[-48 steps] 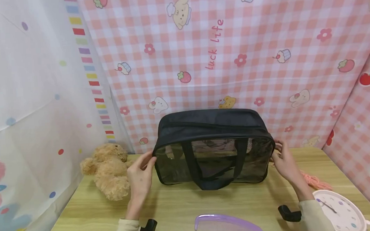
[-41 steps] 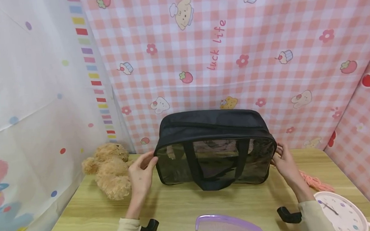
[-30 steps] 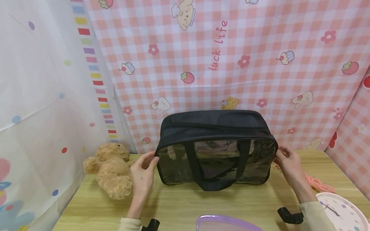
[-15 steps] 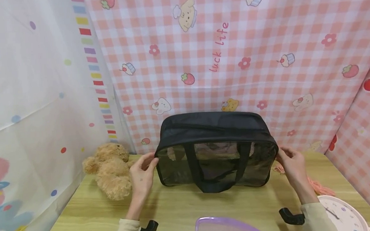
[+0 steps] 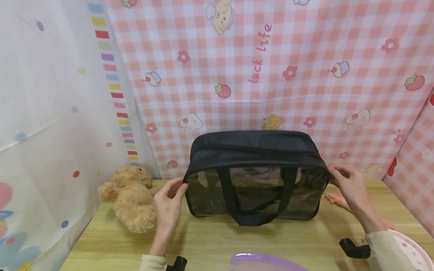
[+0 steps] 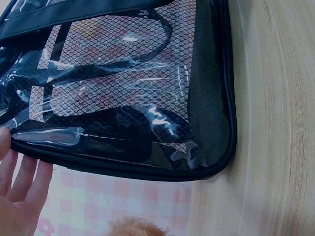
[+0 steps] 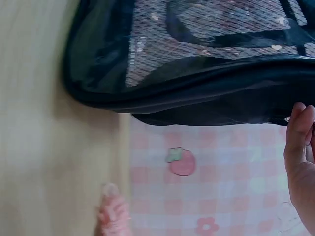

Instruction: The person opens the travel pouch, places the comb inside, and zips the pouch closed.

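Observation:
A black bag (image 5: 252,150) with a see-through front panel and a hanging strap handle stands upright on the table, its mesh-lined inside showing through the panel. My left hand (image 5: 167,203) grips its left side edge; in the left wrist view the thumb lies over the front and the fingers (image 6: 37,182) come from behind. At the bag's right side is my right hand (image 5: 353,187). Its thumb and finger (image 7: 298,128) come together at a small shiny zipper pull (image 7: 288,119) on the bag's side, in the right wrist view.
A brown teddy bear (image 5: 132,199) lies left of the bag. In front is a purple comb (image 5: 269,263). Pink yarn (image 5: 336,199) lies behind my right forearm, and a round white clock (image 5: 411,250) is partly hidden by the sleeve. Patterned curtains (image 5: 264,59) enclose the table.
My right hand has shifted outward to the right from the bag's side, and its sleeve now covers more of the clock. The left hand keeps its grip; the bag stays in place.

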A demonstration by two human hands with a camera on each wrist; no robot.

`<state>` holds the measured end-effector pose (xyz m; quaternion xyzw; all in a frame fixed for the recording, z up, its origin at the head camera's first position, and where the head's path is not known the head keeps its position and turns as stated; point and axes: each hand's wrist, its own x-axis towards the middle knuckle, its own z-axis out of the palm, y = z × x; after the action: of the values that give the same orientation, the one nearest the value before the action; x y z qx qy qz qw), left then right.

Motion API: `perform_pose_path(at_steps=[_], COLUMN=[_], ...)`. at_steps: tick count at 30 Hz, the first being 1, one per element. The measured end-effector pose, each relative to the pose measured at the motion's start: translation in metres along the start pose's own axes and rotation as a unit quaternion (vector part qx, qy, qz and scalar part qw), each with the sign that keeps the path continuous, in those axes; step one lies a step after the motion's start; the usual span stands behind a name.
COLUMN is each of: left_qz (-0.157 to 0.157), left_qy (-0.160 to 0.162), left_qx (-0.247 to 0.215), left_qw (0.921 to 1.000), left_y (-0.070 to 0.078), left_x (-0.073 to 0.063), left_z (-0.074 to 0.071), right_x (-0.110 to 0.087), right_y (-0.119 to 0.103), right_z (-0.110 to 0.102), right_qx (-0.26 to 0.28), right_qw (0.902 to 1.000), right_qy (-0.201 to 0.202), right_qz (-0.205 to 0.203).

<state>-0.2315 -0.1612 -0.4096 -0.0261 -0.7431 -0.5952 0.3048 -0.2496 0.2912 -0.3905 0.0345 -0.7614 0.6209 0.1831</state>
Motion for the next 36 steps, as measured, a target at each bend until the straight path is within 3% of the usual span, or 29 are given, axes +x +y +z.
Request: perform_pose_path(at_steps=[5, 7, 11, 16, 19, 23, 28, 36], left_qz=[-0.002, -0.002, -0.002, 0.001, 0.006, 0.004, -0.003, -0.015], left_qy=[0.000, 0.001, -0.002, -0.006, -0.006, -0.006, -0.012, -0.026], left_qx=[-0.010, -0.008, -0.007, -0.008, -0.010, -0.012, -0.015, -0.011], left_qw=[1.0000, 1.0000, 1.0000, 0.9999, 0.9999, 0.9999, 0.9998, 0.9995], left_y=[-0.001, -0.002, -0.003, -0.004, -0.004, -0.004, -0.002, 0.034], left_x=[-0.001, -0.002, -0.003, -0.002, 0.000, 0.002, 0.004, -0.003], left_z=[0.000, 0.000, -0.002, -0.003, -0.002, -0.002, -0.003, -0.006], right_x=[0.007, 0.009, 0.009, 0.018, 0.023, 0.028, 0.034, 0.042], right_y=[-0.005, -0.011, -0.026, -0.037, -0.049, -0.068, -0.087, -0.104], right_z=[-0.003, -0.004, -0.005, -0.007, -0.008, -0.006, 0.002, 0.010], right_qx=[0.147, 0.169, 0.114, -0.034, -0.132, -0.206, -0.251, -0.270], right_qw=[0.9878, 0.9837, 0.9921, 0.9970, 0.9866, 0.9691, 0.9528, 0.9397], right_qy=[-0.014, -0.027, -0.043, -0.059, -0.075, -0.102, -0.128, -0.171], right_qz=[-0.051, -0.055, -0.031, -0.036, -0.061, -0.090, -0.114, -0.122])
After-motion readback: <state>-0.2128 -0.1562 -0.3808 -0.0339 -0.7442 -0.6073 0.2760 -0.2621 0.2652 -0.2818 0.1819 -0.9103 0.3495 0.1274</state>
